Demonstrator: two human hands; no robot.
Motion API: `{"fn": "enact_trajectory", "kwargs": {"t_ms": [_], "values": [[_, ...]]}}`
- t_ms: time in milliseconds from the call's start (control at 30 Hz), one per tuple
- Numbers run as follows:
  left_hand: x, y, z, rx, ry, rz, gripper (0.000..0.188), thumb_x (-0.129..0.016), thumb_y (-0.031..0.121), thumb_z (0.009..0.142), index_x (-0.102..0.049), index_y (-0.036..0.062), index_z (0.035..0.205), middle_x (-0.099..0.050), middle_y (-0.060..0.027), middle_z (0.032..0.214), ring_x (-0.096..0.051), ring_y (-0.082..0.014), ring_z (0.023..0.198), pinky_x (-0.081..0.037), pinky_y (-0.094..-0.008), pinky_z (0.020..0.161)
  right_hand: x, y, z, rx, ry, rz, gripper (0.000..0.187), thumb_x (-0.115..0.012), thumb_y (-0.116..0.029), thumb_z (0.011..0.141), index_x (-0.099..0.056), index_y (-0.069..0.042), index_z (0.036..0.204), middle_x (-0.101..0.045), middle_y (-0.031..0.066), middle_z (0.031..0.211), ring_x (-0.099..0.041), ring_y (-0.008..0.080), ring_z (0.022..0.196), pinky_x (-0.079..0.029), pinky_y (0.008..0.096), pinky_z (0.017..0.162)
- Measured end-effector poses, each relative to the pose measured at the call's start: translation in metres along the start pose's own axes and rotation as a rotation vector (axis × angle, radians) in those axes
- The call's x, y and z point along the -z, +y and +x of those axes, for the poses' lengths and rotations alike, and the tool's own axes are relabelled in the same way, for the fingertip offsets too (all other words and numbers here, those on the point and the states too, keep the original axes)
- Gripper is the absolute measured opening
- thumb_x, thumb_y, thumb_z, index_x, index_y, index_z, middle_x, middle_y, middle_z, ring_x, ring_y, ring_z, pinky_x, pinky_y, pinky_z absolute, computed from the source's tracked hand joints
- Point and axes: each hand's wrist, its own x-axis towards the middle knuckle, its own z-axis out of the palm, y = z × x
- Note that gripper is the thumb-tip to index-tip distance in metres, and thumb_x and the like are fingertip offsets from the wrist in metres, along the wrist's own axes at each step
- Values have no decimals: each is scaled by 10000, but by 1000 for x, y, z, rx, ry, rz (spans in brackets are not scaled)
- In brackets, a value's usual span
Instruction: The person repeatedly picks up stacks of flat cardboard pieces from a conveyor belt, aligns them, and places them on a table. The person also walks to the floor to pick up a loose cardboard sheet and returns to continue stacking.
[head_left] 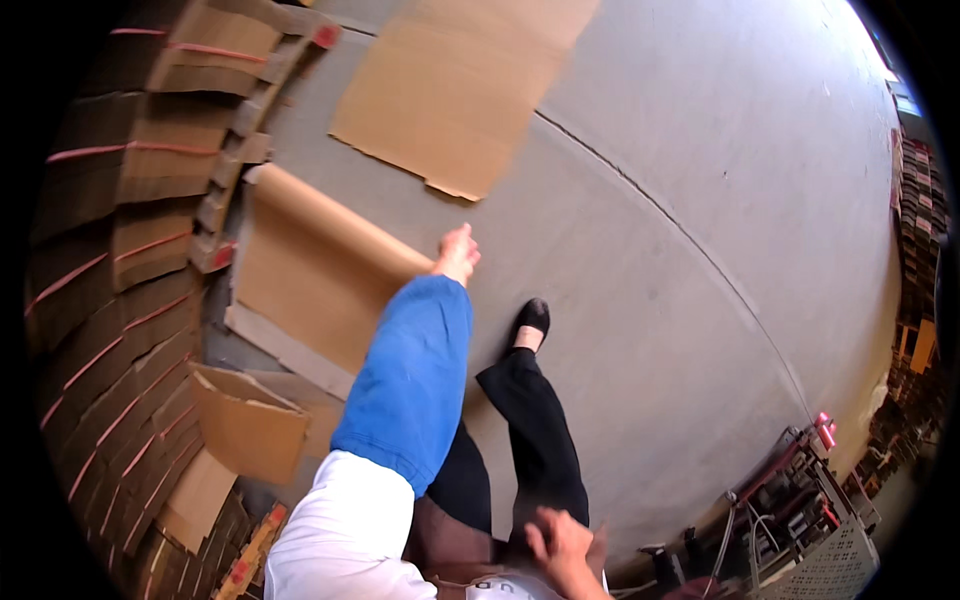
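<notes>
The person's left hand (458, 252) reaches beside the curled brown cardboard sheet (310, 265) on the grey concrete floor (640, 290); whether it grips the edge cannot be told. The right hand (562, 545), loosely spread and empty, hovers near the waist.

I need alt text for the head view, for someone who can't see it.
A person's left hand, extending from a blue sleeve, reaches beside a curled brown cardboard sheet over a grey floor; whether they touch is unclear. The right hand is near the body. Strapped cardboard stacks stand at left, and a flat cardboard piece lies ahead.
</notes>
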Motion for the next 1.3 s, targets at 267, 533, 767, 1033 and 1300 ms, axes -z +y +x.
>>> {"fn": "enact_trajectory", "kwargs": {"t_ms": [267,533,767,1033,1300], "values": [[-88,59,108,-70,163,-304,483,-704,375,803,-513,124,1169,-575,-63,1050,-548,-235,952,-450,-389,767,16,16,10,-213,-35,32,311,-725,-297,753,-641,-117,992,-628,100,830,-618,305,746,-497,400,635],[-35,86,-195,-538,-253,-201,536,-682,144,825,-438,36,1290,-525,-78,1206,-530,-179,1038,-490,-323,813,-11,-32,4,-60,243,124,393,-738,-281,751,-598,-88,1064,-571,37,696,-605,192,589,-477,303,503],[122,0,-528,-405,-549,455,439,-634,98,859,-471,-3,1253,-561,-68,1141,-540,-148,991,-454,-286,835,-14,-57,-62,-262,833,136,880,-774,-209,682,-284,-67,1400,-355,194,1395,-435,366,1193,-361,444,982],[193,14,-761,73,-1054,1008,385,-572,51,859,-465,-2,1225,-573,-128,1151,-581,-278,1049,-481,-497,903,-36,-105,-277,-268,1155,168,619,-713,-174,709,-461,-120,1271,-563,69,1164,-506,242,1130,-363,412,957],[277,-161,-899,267,-1430,1533,466,-579,71,847,-439,129,1287,-557,-55,1193,-531,-268,1123,-449,-533,911,-233,-98,-510,-604,1511,163,313,-636,-174,766,-624,-160,1079,-659,53,954,-628,264,850,-490,377,749]]}}
